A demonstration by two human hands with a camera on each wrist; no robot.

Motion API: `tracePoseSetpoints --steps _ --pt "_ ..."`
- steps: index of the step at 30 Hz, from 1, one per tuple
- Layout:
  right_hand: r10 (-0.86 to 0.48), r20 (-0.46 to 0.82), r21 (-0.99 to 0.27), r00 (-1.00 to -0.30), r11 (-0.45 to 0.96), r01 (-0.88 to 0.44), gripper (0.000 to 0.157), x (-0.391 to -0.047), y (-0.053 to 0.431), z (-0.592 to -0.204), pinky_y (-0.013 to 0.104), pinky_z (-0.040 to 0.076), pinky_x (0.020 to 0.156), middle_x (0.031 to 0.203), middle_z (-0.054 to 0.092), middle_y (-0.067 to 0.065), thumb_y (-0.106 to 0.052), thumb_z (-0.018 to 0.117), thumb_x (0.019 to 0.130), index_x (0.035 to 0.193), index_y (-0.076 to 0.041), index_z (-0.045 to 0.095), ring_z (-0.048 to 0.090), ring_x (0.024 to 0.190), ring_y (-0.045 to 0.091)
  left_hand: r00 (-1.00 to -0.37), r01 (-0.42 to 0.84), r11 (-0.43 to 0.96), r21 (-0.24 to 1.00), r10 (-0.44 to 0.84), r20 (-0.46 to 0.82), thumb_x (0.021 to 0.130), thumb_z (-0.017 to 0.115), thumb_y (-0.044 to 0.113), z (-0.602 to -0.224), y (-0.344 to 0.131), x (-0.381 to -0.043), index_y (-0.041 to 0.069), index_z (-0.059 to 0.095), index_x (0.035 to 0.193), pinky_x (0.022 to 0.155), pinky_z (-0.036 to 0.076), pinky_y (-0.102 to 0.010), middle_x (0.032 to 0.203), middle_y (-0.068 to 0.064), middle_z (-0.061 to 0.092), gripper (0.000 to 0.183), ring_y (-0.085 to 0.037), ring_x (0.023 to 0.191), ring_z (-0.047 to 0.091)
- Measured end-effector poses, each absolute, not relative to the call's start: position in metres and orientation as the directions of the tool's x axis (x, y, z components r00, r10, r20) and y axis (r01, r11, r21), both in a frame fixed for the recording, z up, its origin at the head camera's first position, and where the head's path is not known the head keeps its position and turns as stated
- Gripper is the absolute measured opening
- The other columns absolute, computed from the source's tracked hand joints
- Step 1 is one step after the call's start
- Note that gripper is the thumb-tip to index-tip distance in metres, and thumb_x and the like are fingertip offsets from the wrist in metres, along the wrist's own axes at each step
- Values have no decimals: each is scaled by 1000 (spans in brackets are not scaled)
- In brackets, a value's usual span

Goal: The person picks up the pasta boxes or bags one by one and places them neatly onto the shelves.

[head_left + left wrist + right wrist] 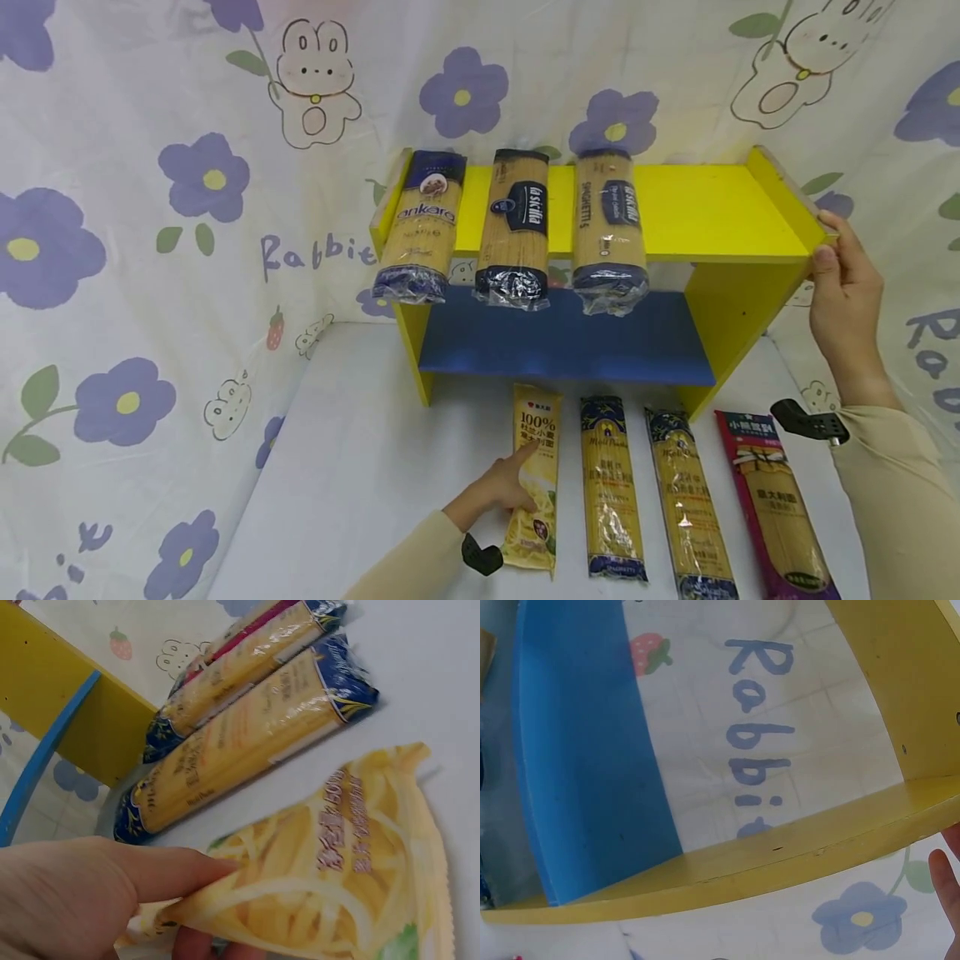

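Note:
A yellow pasta packet (543, 479) lies on the white table below the shelf, and my left hand (501, 485) is on it. In the left wrist view, the left hand (82, 892) pinches the packet (322, 870) with the thumb on top and fingers beneath; its near end is raised and bulging. My right hand (847, 304) holds the upper right corner of the yellow and blue shelf (720, 208), thumb at the front edge. Only fingers of the right hand (948, 889) show at the edge of the right wrist view.
Three spaghetti packs, an Ankara pack (423, 225) and two La Sicilia packs (513, 229), lean on the upper shelf, jutting over its front. Two blue-ended spaghetti packs (612, 487) and a magenta pasta pack (780, 508) lie right of the yellow packet. A patterned curtain (150, 250) hangs around.

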State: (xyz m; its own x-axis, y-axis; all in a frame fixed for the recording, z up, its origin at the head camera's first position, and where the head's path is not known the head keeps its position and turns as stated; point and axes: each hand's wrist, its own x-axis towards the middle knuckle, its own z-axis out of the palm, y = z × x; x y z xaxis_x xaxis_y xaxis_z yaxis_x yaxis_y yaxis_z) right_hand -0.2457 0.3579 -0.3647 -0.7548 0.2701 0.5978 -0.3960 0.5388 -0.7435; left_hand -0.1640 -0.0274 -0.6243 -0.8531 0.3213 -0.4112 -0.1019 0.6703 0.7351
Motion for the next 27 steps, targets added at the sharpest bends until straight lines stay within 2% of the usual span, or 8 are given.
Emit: tracePoseSetpoints --steps 3,7,13,15,18,21,23,27 --pt "270 594 -744 -758 542 -390 39 -245 357 -364 7 44 80 100 56 -22 -23 45 106 144 -26 53 55 83 -1 -843 -151 645 749 312 -438 67 84 -5 -622 -26 -166 28 31 156 55 54 -35 147 -37 36 108 -37 101 57" --pt "269 596 -746 -756 534 -398 39 -244 356 -363 7 45 80 99 56 -22 -21 45 106 143 -24 53 55 82 -1 -822 -198 614 764 321 -471 65 80 -10 -619 -25 -170 28 29 156 51 56 -36 144 -39 33 111 -32 85 60" --pt "271 590 -750 -760 533 -392 39 -243 356 -362 7 44 81 100 56 -22 -22 45 106 144 -25 53 55 84 -1 -768 -218 589 778 388 -509 69 75 -12 -621 -28 -178 27 24 157 47 50 -30 143 -30 43 108 -18 56 58" --pt "269 586 -750 -764 537 -387 39 -242 356 -362 8 44 82 101 56 -22 -23 44 106 144 -26 52 55 85 -1 -779 -191 592 783 394 -488 68 76 -11 -626 -30 -181 25 26 156 54 49 -30 142 -26 45 107 -16 65 56" --pt "269 583 -749 -767 542 -380 39 -242 356 -362 8 44 82 102 56 -23 -24 44 106 144 -27 52 54 86 0 -816 -93 617 781 403 -415 66 82 -6 -638 -33 -183 24 30 154 81 54 -40 150 -21 43 107 -26 99 62" --pt "271 585 -748 -764 545 -379 39 -243 358 -364 8 44 81 101 56 -23 -24 45 106 144 -27 53 55 84 -1 -848 14 637 771 416 -329 64 90 5 -644 -38 -180 25 34 153 106 44 -53 154 -16 42 107 -36 136 48" --pt "274 591 -747 -758 541 -387 39 -244 359 -365 9 44 81 100 56 -23 -22 45 106 143 -26 53 55 83 -1 -857 57 656 753 419 -301 65 91 12 -644 -38 -177 26 34 154 110 40 -56 154 -14 43 107 -38 140 44" --pt "279 596 -749 -753 532 -396 39 -247 360 -366 9 44 81 101 57 -23 -21 45 106 143 -25 54 55 83 -1 -869 83 693 716 402 -288 66 92 17 -636 -36 -173 25 35 154 108 43 -53 150 -15 48 106 -38 136 47"
